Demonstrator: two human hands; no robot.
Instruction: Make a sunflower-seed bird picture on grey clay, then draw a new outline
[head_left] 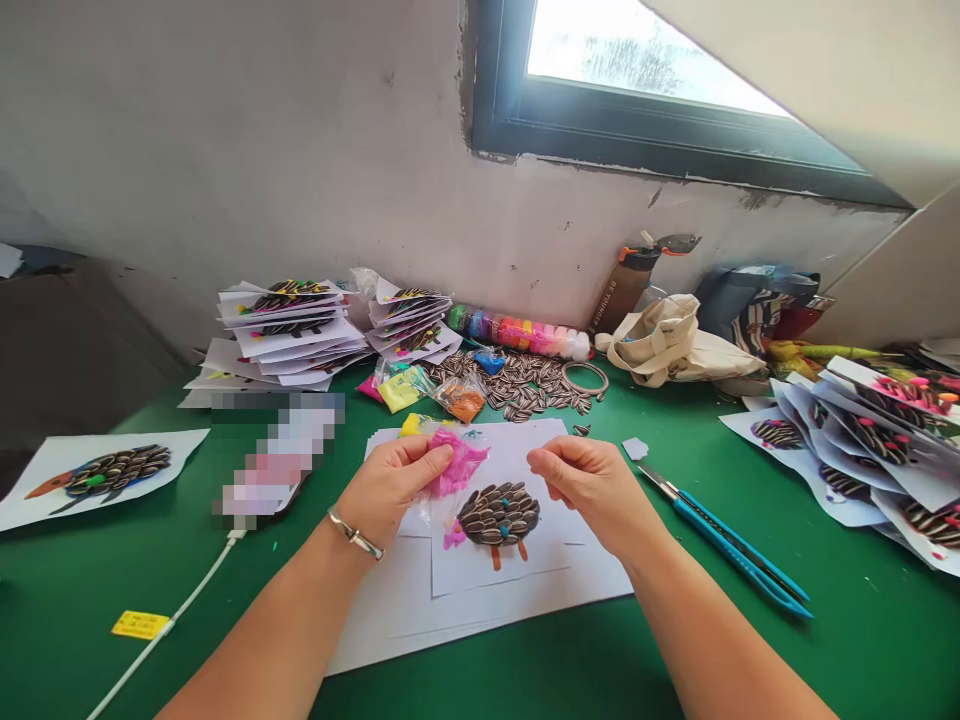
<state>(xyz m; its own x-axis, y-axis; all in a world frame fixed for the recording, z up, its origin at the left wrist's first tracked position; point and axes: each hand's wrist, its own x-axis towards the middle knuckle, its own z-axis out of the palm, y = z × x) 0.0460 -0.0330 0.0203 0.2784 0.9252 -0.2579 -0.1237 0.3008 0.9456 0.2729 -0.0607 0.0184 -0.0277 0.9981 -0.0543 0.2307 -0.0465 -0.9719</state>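
Note:
My left hand pinches a clear plastic bag of pink modelling clay above the paper. To its right my right hand is closed, thumb against fingers; whatever sits between the tips is too small to make out. Below both hands lies a white sheet on a stack of paper. On that sheet is a seed picture: a body of striped sunflower seeds with blue dots, a pink clay head and two orange-brown legs.
Behind are loose sunflower seeds, clay bags and a row of coloured clay tubs. Finished-looking pictures are piled left and right. A blue craft knife lies right; a phone with a white cable lies left.

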